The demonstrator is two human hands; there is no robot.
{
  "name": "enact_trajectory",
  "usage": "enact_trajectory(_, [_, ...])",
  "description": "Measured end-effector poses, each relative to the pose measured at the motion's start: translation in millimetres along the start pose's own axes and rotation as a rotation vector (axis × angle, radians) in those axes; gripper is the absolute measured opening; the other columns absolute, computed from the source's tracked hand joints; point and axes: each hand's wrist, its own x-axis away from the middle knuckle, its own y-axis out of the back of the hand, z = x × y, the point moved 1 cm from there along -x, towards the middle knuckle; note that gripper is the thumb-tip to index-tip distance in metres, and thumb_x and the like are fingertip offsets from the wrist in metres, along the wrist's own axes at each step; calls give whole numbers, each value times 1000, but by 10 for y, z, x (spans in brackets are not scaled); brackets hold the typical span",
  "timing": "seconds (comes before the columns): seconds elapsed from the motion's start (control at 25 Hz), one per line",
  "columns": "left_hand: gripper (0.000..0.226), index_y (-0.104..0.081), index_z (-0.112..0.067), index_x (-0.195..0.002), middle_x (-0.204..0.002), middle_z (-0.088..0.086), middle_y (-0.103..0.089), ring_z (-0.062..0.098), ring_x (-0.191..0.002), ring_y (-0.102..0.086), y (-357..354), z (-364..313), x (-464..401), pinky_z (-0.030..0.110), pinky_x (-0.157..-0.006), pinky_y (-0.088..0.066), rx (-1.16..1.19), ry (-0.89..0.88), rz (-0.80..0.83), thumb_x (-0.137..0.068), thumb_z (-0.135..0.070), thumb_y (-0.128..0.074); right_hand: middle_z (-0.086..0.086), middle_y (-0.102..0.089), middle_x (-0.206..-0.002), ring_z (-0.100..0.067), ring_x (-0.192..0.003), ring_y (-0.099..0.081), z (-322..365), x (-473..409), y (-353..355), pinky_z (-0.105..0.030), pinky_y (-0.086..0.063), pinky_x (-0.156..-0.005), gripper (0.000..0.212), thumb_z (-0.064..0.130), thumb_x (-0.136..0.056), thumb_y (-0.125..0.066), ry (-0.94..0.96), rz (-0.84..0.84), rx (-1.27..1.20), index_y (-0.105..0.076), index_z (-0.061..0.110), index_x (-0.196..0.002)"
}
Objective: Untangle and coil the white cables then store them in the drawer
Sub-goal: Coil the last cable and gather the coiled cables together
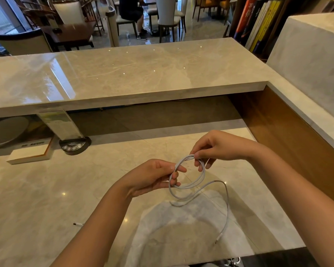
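Both hands hold one white cable [198, 182] above the pale marble tabletop [46, 189], and each grip is closed on it: the left hand [152, 177] pinches the near-left side of a small coil, fingers curled round the strands, while the right hand [216, 146] pinches the coil's top between thumb and fingertips. The coil hangs between the two hands as a rough ring, tilted toward the person, with its loops stacked loosely.

From the lower edge of the ring a free tail leaves to the right, arches up, then drops in a long curve toward the near edge of the tabletop, so the loose length runs mostly away-to-near. Its plug end [218, 238] points down and toward the person.

Behind the work area a raised marble counter [123, 74] spans the width of the scene. Under its left part stand a book [30, 154] lying flat and a round dark socket unit [74, 145] with a clear plate rising from it.

Left of the left forearm, a second white connector [78, 224] lies on the tabletop, well apart from the held cable; where its cord goes I cannot tell.
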Motion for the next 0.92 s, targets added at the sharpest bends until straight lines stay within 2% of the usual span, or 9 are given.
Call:
enact_trajectory(0.12, [27, -69, -5, -93, -67, 2, -62, 10, -65, -62, 10, 7, 1, 33, -93, -52, -11, 0, 29, -95, -7, -42, -7, -72, -74, -20, -65, -71, 18, -32, 45, -21, -54, -51, 7, 12, -86, -63, 11, -100, -64, -68, 9, -85])
enact_trajectory(0.24, [25, -65, -6, -83, -64, 0, -62, 8, -58, -58, -58, 74, -30, 26, -78, -55, 128, -110, 48, -94, -9, -42, -8, -69, -62, -19, -47, -64, -24, -98, -56, -21, -43, -39, 14, 15, -84, -65, 26, -300, -188, -65, 1, -84])
enact_trajectory(0.32, [19, -61, -7, -80, -60, -3, -58, 6, -51, -54, -111, 124, -92, 23, -70, -55, 315, -218, -5, -91, -10, -45, -7, -69, -61, -19, -42, -60, -69, -154, -158, -22, -41, -37, 15, 16, -86, -63, 32, -473, -335, -62, 2, -89])
enact_trajectory(0.4, [17, -58, -7, -80, -57, -3, -55, 5, -47, -52, -116, 143, -150, 22, -65, -55, 496, -296, -95, -89, -10, -44, -6, -71, -75, -19, -53, -65, -114, -191, -277, -24, -49, -46, 17, 22, -91, -56, 16, -566, -508, -59, 10, -103])
enact_trajectory(0.48, [26, -59, -8, -79, -58, -1, -54, 6, -48, -53, -81, 127, -178, 21, -62, -55, 635, -355, -142, -93, -9, -37, -4, -69, -96, -18, -80, -69, -208, -203, -427, -29, -56, -71, 27, 32, -96, -44, -30, -519, -611, -50, 19, -119])
enact_trajectory(0.6, [31, -59, -9, -79, -59, 0, -58, 8, -52, -59, -3, 87, -168, 22, -63, -56, 700, -396, -171, -96, -11, -33, 5, -68, -104, -9, -98, -65, -364, -121, -736, -32, -48, -94, 26, 31, -96, -46, -49, -193, -431, -54, 24, -120])
enact_trajectory(0.68, [27, -56, -9, -83, -60, 0, -60, 9, -55, -63, 12, 75, -161, 22, -65, -57, 680, -416, -191, -96, -12, -33, 4, -70, -91, -6, -89, -65, -364, -33, -847, -24, -48, -90, 15, 24, -94, -53, 17, 11, -260, -64, 23, -103])
enact_trajectory(0.76, [23, -55, -9, -85, -61, 0, -61, 9, -57, -63, 14, 72, -154, 22, -68, -57, 688, -436, -199, -95, -13, -35, 6, -66, -75, -3, -75, -62, -342, 24, -785, -18, -48, -77, 13, 22, -92, -56, 68, 1, -165, -69, 23, -90])
enact_trajectory(0.92, [24, -57, -8, -89, -57, -1, -59, 7, -53, -60, 97, 74, -122, 23, -66, -57, 756, -480, -265, -97, -12, -36, 5, -59, -65, -5, -58, -52, -500, 82, -428, -17, -45, -59, 19, 22, -93, -54, 16, -46, -26, -72, 20, -87])
